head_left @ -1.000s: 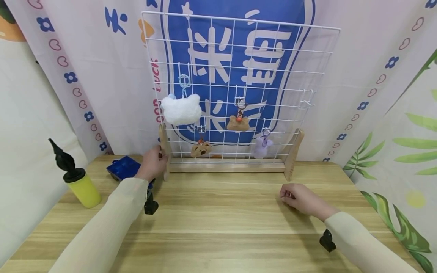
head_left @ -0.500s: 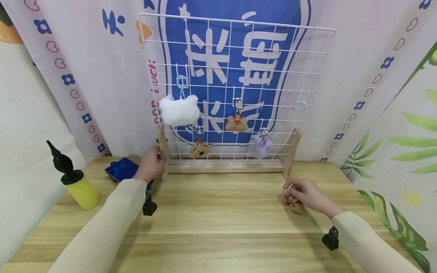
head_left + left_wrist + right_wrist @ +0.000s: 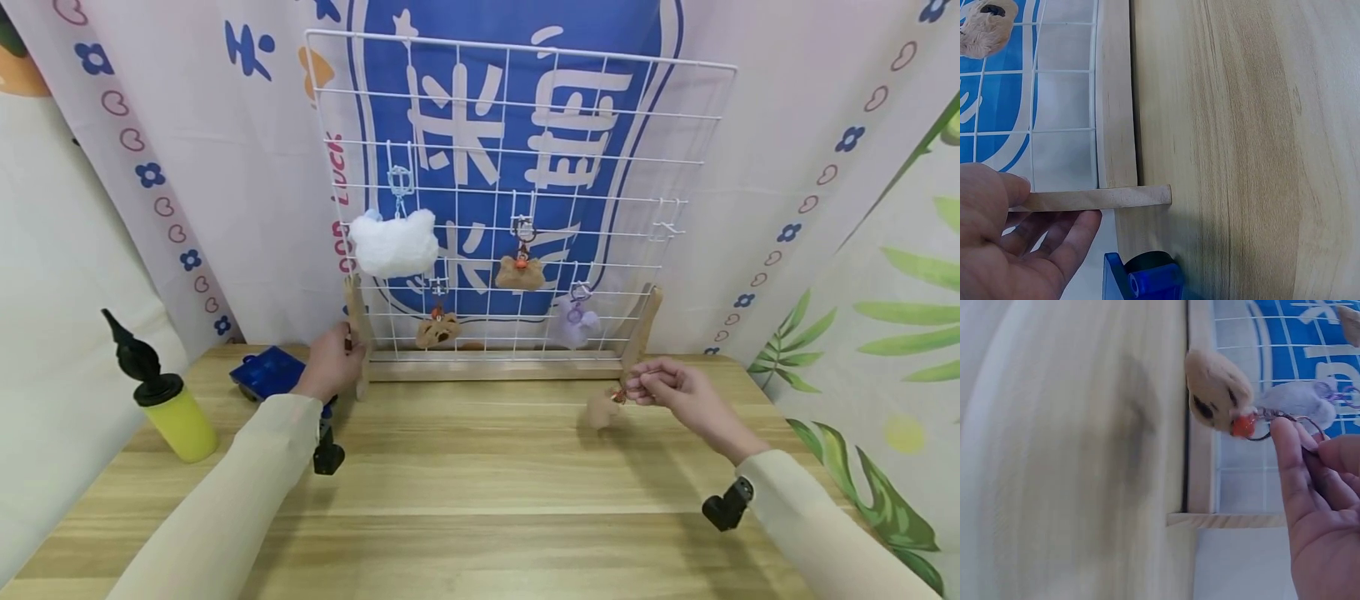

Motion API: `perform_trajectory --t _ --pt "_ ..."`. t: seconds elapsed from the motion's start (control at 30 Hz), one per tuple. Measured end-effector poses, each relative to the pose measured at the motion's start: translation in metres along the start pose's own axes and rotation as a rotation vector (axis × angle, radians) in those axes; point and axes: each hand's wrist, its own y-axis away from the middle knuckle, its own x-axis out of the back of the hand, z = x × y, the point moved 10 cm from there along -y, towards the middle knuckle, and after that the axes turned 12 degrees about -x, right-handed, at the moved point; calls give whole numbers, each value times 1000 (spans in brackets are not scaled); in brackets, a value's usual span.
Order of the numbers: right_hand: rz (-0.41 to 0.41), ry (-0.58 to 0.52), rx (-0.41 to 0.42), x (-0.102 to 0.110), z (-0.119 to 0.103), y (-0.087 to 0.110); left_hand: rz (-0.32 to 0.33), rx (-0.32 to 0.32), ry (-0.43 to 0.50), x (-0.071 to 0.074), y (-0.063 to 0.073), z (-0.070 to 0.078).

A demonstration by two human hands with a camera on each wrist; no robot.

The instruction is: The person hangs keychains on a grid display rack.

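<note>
My left hand (image 3: pixel 333 362) grips the left wooden upright (image 3: pixel 1122 198) of a stand, thumb on one face and fingers on the other. The stand carries a white wire grid (image 3: pixel 525 49). My right hand (image 3: pixel 671 390) pinches the metal ring (image 3: pixel 1310 422) of a tan plush keychain (image 3: pixel 1216 387) with an orange bead. This plush dangles above the table, near the right wooden upright (image 3: pixel 641 333). On the grid's hooks hang a white plush (image 3: pixel 393 246), two tan plush keychains, one higher (image 3: pixel 521 272) and one lower (image 3: pixel 437 332), and a purple plush (image 3: pixel 573 323).
A white hook (image 3: pixel 663 229) sits on the grid's right side. Left of the stand lies a blue see-through object (image 3: pixel 270 372), close to my left wrist. A yellow pump (image 3: pixel 183 421) with a black nozzle stands farther left on the wooden table (image 3: pixel 450 500).
My right hand has lifted the tan plush keychain off the table and moved it up toward the grid; the plush now swings out leftward. My left hand stays on the upright.
</note>
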Motion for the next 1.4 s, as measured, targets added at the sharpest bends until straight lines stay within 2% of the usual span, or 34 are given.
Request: perform_trajectory --t 0.2,0.4,0.67,0.83,0.93,1.07,1.4 --pt "82 -40 62 18 -28 -2 5 -1 -9 0 -1 1" --pt "80 -166 148 37 -67 -2 -3 2 -5 1 0 1" --pt "182 -400 224 71 -113 -4 -3 11 -1 1 1 1" --pt "188 -640 317 86 -130 -7 4 15 -5 2 0 0" --pt "209 -722 321 93 -133 -11 5 23 -5 2 -1 0" --pt "258 -730 271 96 -132 -17 3 25 -2 2 -2 -1" --pt "266 -675 195 88 -129 -28 13 6 -12 1 -2 1"
